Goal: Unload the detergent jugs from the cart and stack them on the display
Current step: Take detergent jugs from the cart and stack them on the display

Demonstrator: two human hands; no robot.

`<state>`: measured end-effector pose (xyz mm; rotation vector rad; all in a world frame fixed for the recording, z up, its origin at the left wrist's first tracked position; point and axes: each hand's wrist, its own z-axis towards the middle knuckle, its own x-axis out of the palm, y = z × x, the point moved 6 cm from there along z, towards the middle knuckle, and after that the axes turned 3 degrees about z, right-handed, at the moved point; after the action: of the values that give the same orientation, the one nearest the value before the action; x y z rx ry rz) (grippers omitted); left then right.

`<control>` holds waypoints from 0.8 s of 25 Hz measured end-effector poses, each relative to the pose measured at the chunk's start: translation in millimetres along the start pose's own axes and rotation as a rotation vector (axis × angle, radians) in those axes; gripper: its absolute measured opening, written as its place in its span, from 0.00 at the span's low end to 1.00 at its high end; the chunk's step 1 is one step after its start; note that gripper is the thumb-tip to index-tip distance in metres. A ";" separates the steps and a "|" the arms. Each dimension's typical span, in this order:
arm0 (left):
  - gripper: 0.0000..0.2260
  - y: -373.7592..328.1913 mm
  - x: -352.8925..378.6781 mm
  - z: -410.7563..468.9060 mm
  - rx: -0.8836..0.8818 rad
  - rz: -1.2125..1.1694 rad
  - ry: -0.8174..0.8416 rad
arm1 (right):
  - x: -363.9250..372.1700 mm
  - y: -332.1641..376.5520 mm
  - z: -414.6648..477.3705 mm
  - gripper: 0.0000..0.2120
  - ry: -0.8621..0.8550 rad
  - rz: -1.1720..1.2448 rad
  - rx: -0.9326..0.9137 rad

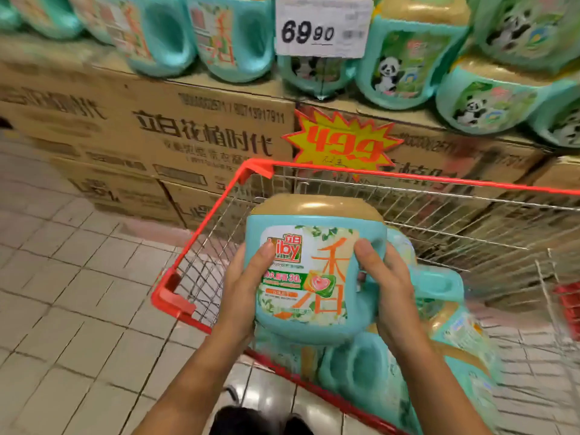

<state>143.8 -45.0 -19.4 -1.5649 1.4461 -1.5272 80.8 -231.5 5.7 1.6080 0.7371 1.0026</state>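
Display cartons [204,136] are dead ahead, just past the cart [408,178]. My left hand [248,287] and right hand [389,287] both grip the Liby detergent jug [314,277] by its sides, cap toward them.

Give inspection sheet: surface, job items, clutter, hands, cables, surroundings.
Surface: cardboard cases, stacked, carry the display.
Job's things: held jug above cart; cart jugs below it; display jugs on the cases.
Clutter: nothing seen.
Hands: left hand and right hand grip the held jug's sides.
Cables: nothing seen.
Surroundings: tiled floor; price tag reading 69.90; starburst sign.
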 end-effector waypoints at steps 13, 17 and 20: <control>0.30 -166.2 -252.2 4.2 0.251 0.054 -0.166 | 311.7 -21.3 10.4 0.34 0.268 0.058 -0.056; 0.35 -207.5 -306.7 25.9 0.242 0.081 -0.104 | 378.6 -30.1 15.4 0.35 0.258 0.124 -0.080; 0.33 -225.3 -335.2 50.1 0.239 0.093 -0.095 | 411.7 -34.3 33.9 0.23 0.241 0.139 -0.112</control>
<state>331.2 310.5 45.1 -1.3897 1.2175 -1.4893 300.4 114.4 68.0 1.4725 0.7229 1.3321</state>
